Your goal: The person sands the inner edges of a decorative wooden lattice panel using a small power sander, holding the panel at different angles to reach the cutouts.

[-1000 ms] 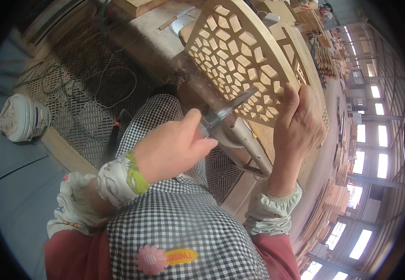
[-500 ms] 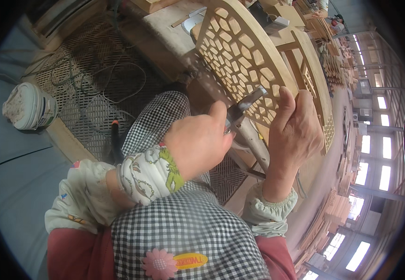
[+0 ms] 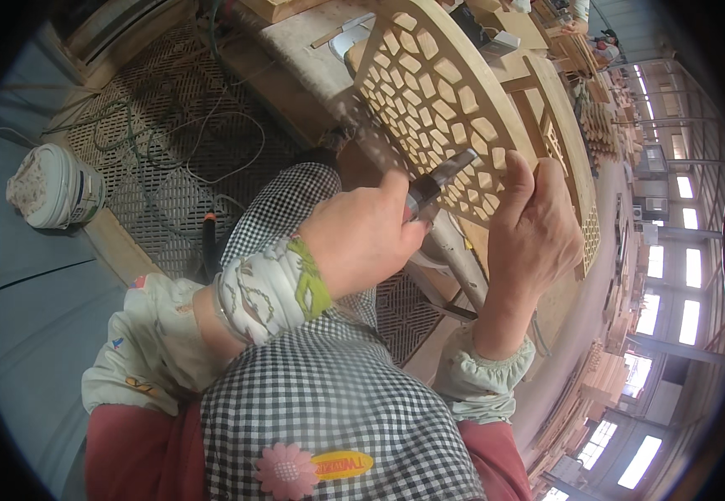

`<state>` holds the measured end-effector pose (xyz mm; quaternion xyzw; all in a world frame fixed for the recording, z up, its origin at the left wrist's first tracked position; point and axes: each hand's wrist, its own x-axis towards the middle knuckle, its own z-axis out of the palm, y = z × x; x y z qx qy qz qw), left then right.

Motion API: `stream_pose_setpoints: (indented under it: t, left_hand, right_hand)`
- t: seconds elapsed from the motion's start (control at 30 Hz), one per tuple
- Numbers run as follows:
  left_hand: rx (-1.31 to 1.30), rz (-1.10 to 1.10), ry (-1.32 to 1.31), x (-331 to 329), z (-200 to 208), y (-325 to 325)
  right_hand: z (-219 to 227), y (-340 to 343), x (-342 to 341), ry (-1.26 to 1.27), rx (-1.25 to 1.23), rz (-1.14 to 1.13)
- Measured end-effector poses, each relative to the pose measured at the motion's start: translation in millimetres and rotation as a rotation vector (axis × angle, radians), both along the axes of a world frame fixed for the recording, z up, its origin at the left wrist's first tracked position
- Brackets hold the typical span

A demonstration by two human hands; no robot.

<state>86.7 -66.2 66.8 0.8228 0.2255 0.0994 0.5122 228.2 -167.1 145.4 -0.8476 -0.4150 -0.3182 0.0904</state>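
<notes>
Here, our left hand wraps its fingers round a dark metal tool. Our right hand curls at the edge of the holed wooden panel, which stands tilted on the table; whether it pinches, we cannot tell. Open room separates our hands. Farther left, a white bucket holds pale, lumpy stuff.

Tilted wooden lattice panel stands behind a grey blade
</notes>
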Motion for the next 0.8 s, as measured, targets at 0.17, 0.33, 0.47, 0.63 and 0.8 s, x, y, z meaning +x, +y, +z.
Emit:
stream_pose_setpoints:
  t: [0.17, 0.33, 0.47, 0.63, 0.8]
  left_hand:
    - [-0.51, -0.115, 0.096, -8, 9, 25]
    - [-0.594, -0.151, 0.085, -8, 8, 25]
    - [-0.488, -0.161, 0.045, -8, 3, 21]
    - [-0.354, -0.151, -0.039, -7, -5, 13]
    - [-0.169, -0.09, 0.028, -4, 11, 10]
  right_hand:
    - [0, 2, 2, 0.011, 0.027, 0.007]
    - [2, 2, 3, 0.01, -0.01, -0.025]
    - [1, 2, 3, 0.029, 0.004, -0.031]
    - [1, 3, 4, 0.015, -0.001, -0.026]
    - [0, 1, 4, 0.015, -0.005, -0.033]
